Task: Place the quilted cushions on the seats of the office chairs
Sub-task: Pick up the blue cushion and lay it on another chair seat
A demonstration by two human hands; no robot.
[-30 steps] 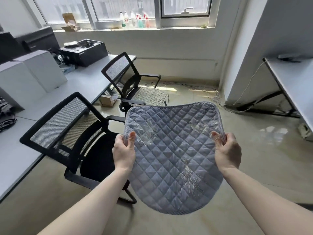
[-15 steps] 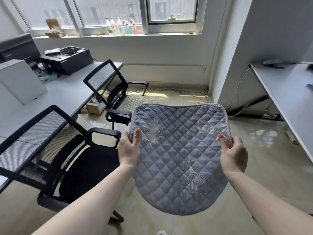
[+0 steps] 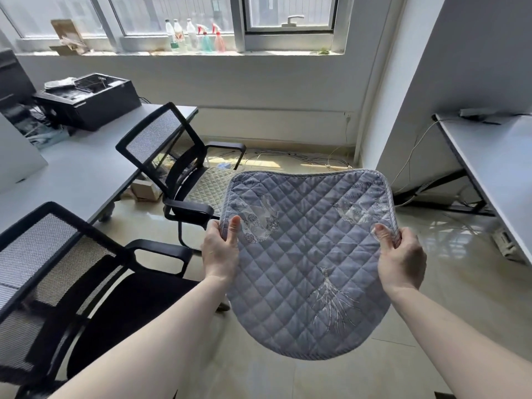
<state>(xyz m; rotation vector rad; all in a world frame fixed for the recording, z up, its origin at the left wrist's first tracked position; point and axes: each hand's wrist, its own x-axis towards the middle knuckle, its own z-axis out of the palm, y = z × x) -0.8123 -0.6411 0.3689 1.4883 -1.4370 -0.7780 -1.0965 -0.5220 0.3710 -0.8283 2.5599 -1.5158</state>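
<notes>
Indoors, glossy floor (image 3: 449, 298) between grey desks (image 3: 86, 174); left hand (image 3: 220, 251), right hand (image 3: 401, 260), fingers (image 3: 233, 229) tight on quilted cushion (image 3: 308, 254).

I'm seeing a beige quilted cushion (image 3: 205, 187) on the seat of the far office chair (image 3: 155, 145), which stands with the near office chair (image 3: 43, 254) on the glossy floor (image 3: 446, 298).

Bare left grip (image 3: 219, 251), bare right grip (image 3: 401, 262), bare forearms (image 3: 161, 335)

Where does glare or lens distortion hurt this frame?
Head view: window light glares off the glossy floor right of the blue cushion; the wide-angle lens bows the window frame and right desk edge; left hand, right hand and quilting are sharp.
</notes>
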